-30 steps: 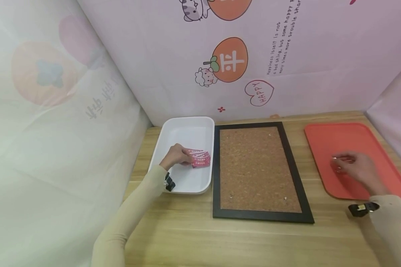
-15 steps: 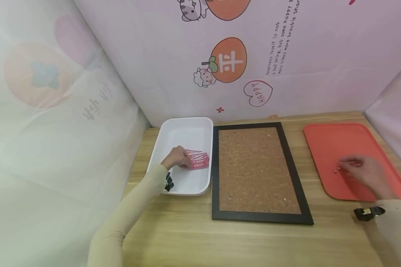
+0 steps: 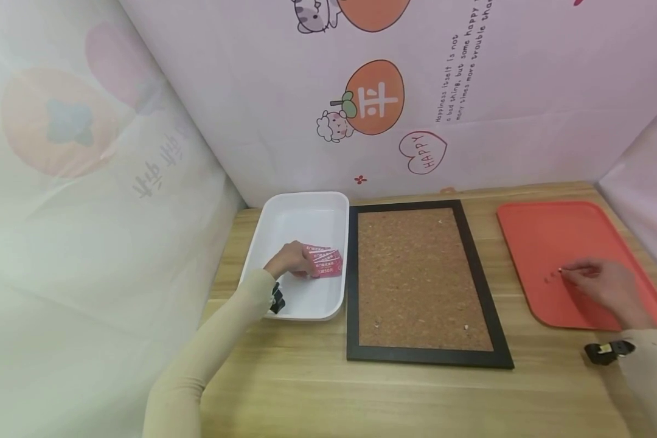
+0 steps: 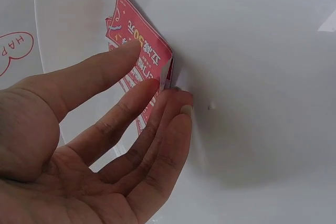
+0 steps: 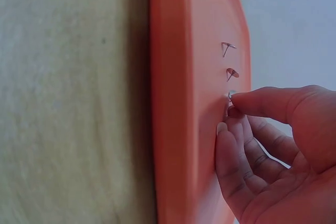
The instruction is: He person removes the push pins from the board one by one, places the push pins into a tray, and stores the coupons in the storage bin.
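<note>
In the head view, my left hand (image 3: 292, 260) is inside the white tray (image 3: 312, 218) at the left. Its thumb and fingers pinch a small fan of pink printed coupons (image 3: 326, 266); the left wrist view shows the thumb lying across the top coupon (image 4: 149, 43). Over at the right, my right hand (image 3: 610, 292) is low over the red tray (image 3: 553, 228). Between thumb and fingertips it pinches a thumbtack (image 5: 231, 94), mostly covered by the fingers. Two more thumbtacks (image 5: 232, 72) lie points down on that tray just beyond.
A cork board (image 3: 424, 280) with a black frame lies between both trays. Small pale bits (image 3: 466, 327) sit near its corners. The wooden table (image 3: 416, 401) extends in front, and a printed cloth (image 3: 285, 109) hangs behind and at the sides.
My right hand has moved a little right and back from the tacks, with one tack now visible at its fingertips. My left hand stays at the coupons, which have shifted slightly.
</note>
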`<action>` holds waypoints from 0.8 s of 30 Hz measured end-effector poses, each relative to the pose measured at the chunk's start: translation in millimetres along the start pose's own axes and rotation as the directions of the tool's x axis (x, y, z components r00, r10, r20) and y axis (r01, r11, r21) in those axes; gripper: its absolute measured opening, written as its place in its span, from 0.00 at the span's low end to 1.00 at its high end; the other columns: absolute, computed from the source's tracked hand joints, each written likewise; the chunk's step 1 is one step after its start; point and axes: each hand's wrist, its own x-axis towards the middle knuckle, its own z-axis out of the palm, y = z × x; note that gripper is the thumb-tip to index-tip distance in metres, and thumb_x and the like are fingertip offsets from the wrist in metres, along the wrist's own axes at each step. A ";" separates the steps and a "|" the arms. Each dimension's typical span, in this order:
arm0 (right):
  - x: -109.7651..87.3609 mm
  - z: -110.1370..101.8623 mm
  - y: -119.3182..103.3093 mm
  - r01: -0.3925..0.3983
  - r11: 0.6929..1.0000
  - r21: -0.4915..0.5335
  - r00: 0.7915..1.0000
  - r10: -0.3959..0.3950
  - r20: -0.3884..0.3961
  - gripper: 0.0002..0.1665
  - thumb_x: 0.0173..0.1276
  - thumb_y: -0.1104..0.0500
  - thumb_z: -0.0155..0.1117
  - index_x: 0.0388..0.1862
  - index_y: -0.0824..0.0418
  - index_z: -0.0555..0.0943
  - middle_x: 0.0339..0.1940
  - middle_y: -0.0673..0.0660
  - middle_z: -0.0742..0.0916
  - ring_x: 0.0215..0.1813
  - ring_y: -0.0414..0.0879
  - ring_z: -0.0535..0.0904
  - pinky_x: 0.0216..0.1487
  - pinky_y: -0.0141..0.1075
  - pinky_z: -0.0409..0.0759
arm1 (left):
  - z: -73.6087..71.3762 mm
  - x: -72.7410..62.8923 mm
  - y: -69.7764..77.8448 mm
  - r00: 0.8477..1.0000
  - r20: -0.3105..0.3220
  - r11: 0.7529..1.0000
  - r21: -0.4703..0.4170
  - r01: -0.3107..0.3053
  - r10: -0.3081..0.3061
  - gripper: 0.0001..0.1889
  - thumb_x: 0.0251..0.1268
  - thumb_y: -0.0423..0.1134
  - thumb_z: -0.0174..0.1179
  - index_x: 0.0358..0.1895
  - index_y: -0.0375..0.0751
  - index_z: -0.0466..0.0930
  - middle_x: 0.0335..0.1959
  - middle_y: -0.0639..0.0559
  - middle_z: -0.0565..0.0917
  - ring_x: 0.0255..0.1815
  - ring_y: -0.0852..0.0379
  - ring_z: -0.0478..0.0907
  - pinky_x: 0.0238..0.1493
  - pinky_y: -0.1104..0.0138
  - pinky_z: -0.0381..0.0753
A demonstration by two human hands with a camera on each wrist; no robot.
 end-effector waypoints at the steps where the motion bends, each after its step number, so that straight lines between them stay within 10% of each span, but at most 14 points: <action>1: 0.0 0.1 0.2 -0.003 1.000 -0.004 1.000 0.003 -0.001 0.20 0.77 0.57 0.63 0.55 0.75 0.81 0.50 0.80 0.85 0.34 0.40 0.80 0.26 0.32 0.78 | -0.3 -0.7 0.2 1.000 0.001 1.000 0.000 -0.001 0.001 0.09 0.59 0.40 0.75 0.39 0.39 0.91 0.37 0.48 0.88 0.36 0.54 0.85 0.44 0.66 0.88; 6: 0.2 -0.4 1.1 -0.001 1.000 -0.014 1.000 0.001 -0.002 0.21 0.75 0.57 0.66 0.54 0.75 0.82 0.50 0.80 0.85 0.39 0.57 0.84 0.28 0.32 0.75 | -2.5 -3.9 -0.6 1.000 0.017 1.000 -0.003 -0.015 0.015 0.09 0.59 0.41 0.75 0.38 0.40 0.91 0.36 0.50 0.88 0.34 0.56 0.83 0.41 0.67 0.86; 16: 0.4 -3.0 -0.1 -0.011 0.997 0.075 0.998 0.007 0.057 0.27 0.80 0.54 0.57 0.61 0.79 0.75 0.48 0.81 0.86 0.26 0.34 0.82 0.26 0.35 0.84 | -7.8 -8.3 -0.5 0.999 0.030 1.000 0.009 -0.028 0.027 0.12 0.59 0.43 0.76 0.43 0.42 0.91 0.42 0.49 0.88 0.37 0.53 0.84 0.44 0.63 0.86; 24: 0.1 -8.8 -21.2 0.006 1.000 0.031 1.000 -0.006 0.006 0.28 0.81 0.51 0.56 0.61 0.77 0.77 0.56 0.83 0.82 0.40 0.60 0.85 0.26 0.36 0.82 | -13.2 -12.9 -2.2 0.991 -0.064 0.992 0.048 -0.114 0.117 0.20 0.65 0.45 0.72 0.55 0.38 0.86 0.50 0.42 0.88 0.46 0.49 0.85 0.48 0.61 0.87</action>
